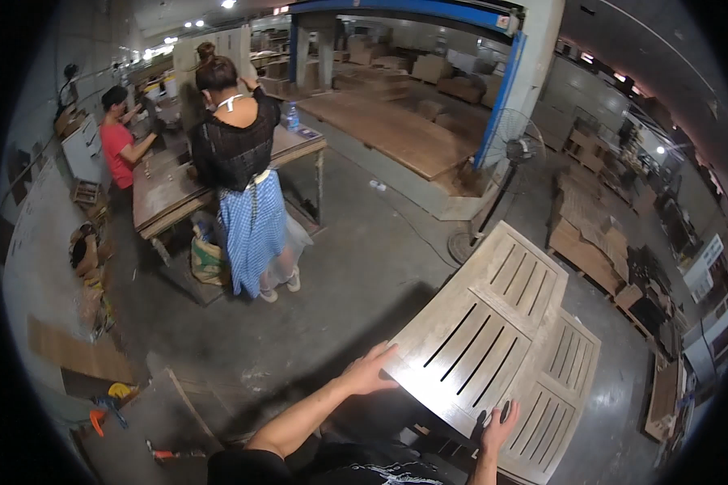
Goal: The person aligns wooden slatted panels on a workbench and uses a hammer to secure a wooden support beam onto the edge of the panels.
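Observation:
A pale slatted wooden panel (461, 343) slants across the right of the view, its cut slots running between flat frame boards. A second slatted panel (555, 384) lies against its right side, partly covered by it; whether the two are joined I cannot tell. My left hand (370, 371) grips the near left corner of the first panel, with some fingers hidden at the edge. My right hand (498, 428) holds the near edge where the panels meet, thumb and fingertips showing there. A bright glare covers part of the wood by the left hand.
Ahead stands a person in a blue checked skirt (251, 226) at a wooden workbench (158, 202); another in a red shirt (117, 149) works beyond. A standing fan (519, 149) is behind the panels. At lower left, a red-handled tool (170, 454) lies on a board. Stacked boards (586, 210) line the right.

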`<state>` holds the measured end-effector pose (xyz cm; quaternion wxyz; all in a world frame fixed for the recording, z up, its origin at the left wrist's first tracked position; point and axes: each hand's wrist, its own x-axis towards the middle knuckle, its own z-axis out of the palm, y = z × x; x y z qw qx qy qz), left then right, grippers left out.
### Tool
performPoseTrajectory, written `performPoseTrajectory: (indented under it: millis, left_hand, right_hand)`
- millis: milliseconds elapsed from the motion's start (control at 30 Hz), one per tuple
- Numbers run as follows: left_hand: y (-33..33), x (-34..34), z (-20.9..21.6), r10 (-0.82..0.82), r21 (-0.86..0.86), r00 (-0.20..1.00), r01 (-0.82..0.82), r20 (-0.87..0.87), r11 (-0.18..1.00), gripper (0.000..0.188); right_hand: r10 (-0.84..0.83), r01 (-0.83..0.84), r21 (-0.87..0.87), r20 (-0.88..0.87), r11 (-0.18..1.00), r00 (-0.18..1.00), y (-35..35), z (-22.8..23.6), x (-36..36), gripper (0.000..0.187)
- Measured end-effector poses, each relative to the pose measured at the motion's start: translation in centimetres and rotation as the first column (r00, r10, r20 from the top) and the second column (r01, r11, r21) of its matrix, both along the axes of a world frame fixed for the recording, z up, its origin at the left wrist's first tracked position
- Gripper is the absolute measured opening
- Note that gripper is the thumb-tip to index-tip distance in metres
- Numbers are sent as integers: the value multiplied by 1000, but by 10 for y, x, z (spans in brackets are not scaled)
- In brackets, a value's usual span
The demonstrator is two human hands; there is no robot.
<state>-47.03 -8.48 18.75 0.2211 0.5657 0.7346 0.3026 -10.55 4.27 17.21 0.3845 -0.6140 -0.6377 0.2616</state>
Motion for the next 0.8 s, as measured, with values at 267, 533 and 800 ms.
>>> performPoseTrajectory:
  millis: [267,533,800]
  left_hand:
    - [-2,-17,4,25,135,994,-11,-103,991,79]
    - [16,13,-2,48,289,999,-47,6,956,85]
    - [-6,78,-69,286,372,887,-420,364,828,88]
  right_hand:
    - [-31,32,15,-32,999,999,10,-8,-15,54]
    - [-9,8,-115,-2,993,1000,12,-1,6,58]
    - [312,-429,-99,-545,898,779,17,-31,30,80]
